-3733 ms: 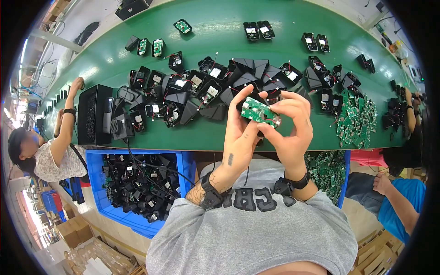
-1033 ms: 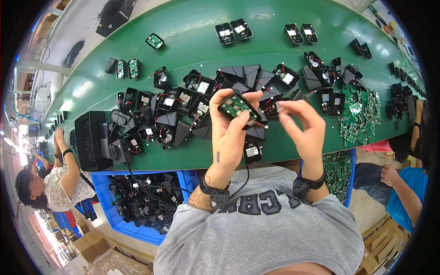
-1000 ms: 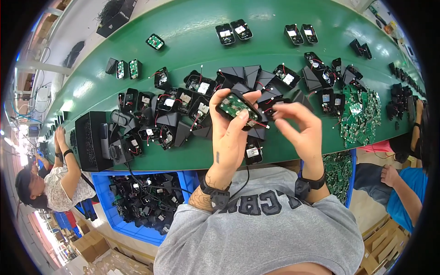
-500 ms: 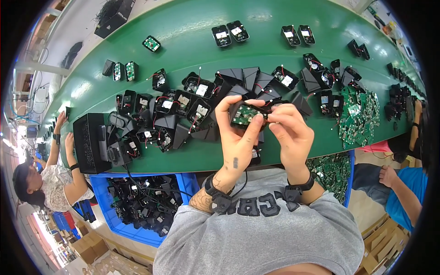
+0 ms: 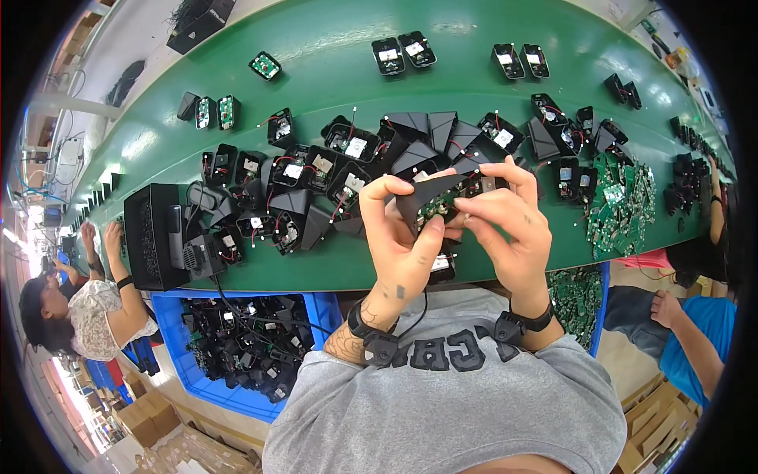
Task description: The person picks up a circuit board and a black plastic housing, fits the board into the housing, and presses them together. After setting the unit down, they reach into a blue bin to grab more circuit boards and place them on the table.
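Note:
My left hand (image 5: 401, 254) grips a black plastic housing (image 5: 425, 192) above the near part of the green table. A green circuit board (image 5: 444, 203) shows in the housing's open side, and my left thumb lies against the board's lower edge. Fingers of my right hand (image 5: 517, 237) are pinched together close to the board's right end. What lies between them is too small to make out. Just beyond both hands are piled several black housings (image 5: 346, 150) with red wires and white labels or parts inside.
A black box (image 5: 148, 225) stands on the table at left. Loose circuit boards (image 5: 620, 205) are heaped at right. Below the edge sit a blue bin (image 5: 170, 332) of housings and another holding boards (image 5: 575, 304). Co-workers (image 5: 67, 316) sit left and right (image 5: 695, 340).
My left hand has tilted the housing, so its black side now shows and the board faces more to the right. My right fingers stay at the board, the hand slightly farther right.

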`<state>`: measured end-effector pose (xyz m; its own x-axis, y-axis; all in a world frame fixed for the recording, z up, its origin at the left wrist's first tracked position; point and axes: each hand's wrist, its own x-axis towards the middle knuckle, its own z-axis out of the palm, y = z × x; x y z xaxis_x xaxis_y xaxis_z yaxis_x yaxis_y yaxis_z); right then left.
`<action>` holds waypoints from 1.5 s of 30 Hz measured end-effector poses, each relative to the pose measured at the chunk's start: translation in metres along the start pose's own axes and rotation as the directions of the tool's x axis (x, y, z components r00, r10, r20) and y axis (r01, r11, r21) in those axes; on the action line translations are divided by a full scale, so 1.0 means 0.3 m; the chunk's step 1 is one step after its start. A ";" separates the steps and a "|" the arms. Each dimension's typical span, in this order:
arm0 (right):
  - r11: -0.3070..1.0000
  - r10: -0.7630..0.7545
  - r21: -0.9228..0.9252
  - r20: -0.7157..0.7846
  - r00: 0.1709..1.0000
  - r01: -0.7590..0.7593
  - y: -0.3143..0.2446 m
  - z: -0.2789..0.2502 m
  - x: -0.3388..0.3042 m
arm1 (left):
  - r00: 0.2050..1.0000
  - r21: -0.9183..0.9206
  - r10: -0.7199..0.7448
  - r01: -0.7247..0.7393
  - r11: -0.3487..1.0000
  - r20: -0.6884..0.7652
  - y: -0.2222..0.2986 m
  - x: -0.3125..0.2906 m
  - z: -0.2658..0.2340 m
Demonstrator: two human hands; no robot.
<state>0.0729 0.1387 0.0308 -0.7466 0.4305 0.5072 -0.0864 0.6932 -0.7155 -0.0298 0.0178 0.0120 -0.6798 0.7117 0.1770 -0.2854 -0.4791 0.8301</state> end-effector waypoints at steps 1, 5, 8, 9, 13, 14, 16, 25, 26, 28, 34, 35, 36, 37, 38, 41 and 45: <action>0.997 -0.059 -0.043 0.055 0.997 0.061 -0.006 -0.006 0.005 | 0.999 0.062 0.040 -0.039 0.997 -0.005 -0.007 -0.001 -0.001; 0.999 -0.038 0.013 0.036 0.999 0.038 -0.014 0.009 0.009 | 0.997 0.182 0.077 -0.074 0.980 -0.012 -0.010 -0.004 0.004; 1.000 -0.022 -0.019 0.009 1.000 0.022 -0.025 0.005 0.014 | 0.993 0.240 0.118 -0.116 0.964 0.004 -0.016 -0.009 0.005; 0.999 -0.010 -0.033 0.015 1.000 0.010 -0.031 0.003 0.015 | 0.993 0.241 0.118 -0.115 0.964 0.004 -0.016 -0.009 0.006; 0.999 0.050 0.018 -0.013 0.999 -0.050 -0.026 -0.003 0.001 | 0.986 0.356 0.162 -0.168 0.919 0.045 -0.013 -0.005 0.007; 0.998 0.052 0.018 -0.014 0.999 -0.052 -0.030 -0.008 0.002 | 0.983 0.411 0.170 -0.184 0.893 0.070 -0.010 -0.005 0.009; 1.000 0.013 -0.018 0.001 1.000 -0.013 -0.043 -0.023 0.015 | 0.986 0.408 0.151 -0.165 0.898 0.065 -0.007 -0.005 0.011; 0.942 0.132 0.301 0.079 0.988 -0.150 -0.009 -0.031 0.010 | 0.999 0.210 -0.029 0.037 0.977 -0.043 0.023 -0.005 0.031; 0.943 0.130 0.299 0.079 0.988 -0.148 0.006 -0.025 0.003 | 0.992 0.123 -0.102 0.111 0.986 -0.079 0.029 -0.004 0.036; 0.772 0.199 0.595 0.108 0.974 -0.224 0.041 -0.010 -0.013 | 0.981 0.054 -0.188 0.191 0.980 -0.056 0.044 0.000 0.020; 0.450 0.306 0.809 0.258 0.916 -0.378 0.042 -0.012 -0.019 | 0.940 -0.096 -0.338 0.333 0.938 -0.041 0.043 -0.005 -0.002; 0.599 0.226 0.740 0.209 0.951 -0.305 0.045 -0.013 -0.015 | 0.956 -0.093 -0.292 0.289 0.953 -0.028 0.039 -0.008 -0.005; 0.728 0.137 0.651 0.171 0.976 -0.216 0.046 -0.014 -0.013 | 0.969 -0.090 -0.246 0.244 0.965 -0.014 0.037 -0.009 -0.005; 0.760 0.136 0.615 0.164 0.977 -0.209 0.035 -0.013 -0.005 | 0.969 -0.091 -0.246 0.244 0.966 -0.015 0.037 -0.009 -0.004; 0.760 0.137 0.616 0.165 0.977 -0.210 0.035 -0.011 -0.005 | 0.976 -0.072 -0.218 0.216 0.974 -0.022 0.037 -0.009 -0.001; 0.828 0.120 0.534 0.127 0.985 -0.170 0.027 -0.010 -0.004 | 0.985 -0.026 -0.168 0.167 0.986 -0.037 0.042 -0.010 0.007; 0.825 0.126 0.535 0.140 0.982 -0.182 0.015 -0.021 0.000 | 0.989 -0.029 -0.144 0.144 0.989 -0.018 0.038 -0.014 0.003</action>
<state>0.0768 0.1454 0.0307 -0.8363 0.4293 0.3411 -0.2883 0.1848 -0.9395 -0.0297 0.0099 0.0211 -0.6435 0.7640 0.0461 -0.3997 -0.3868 0.8311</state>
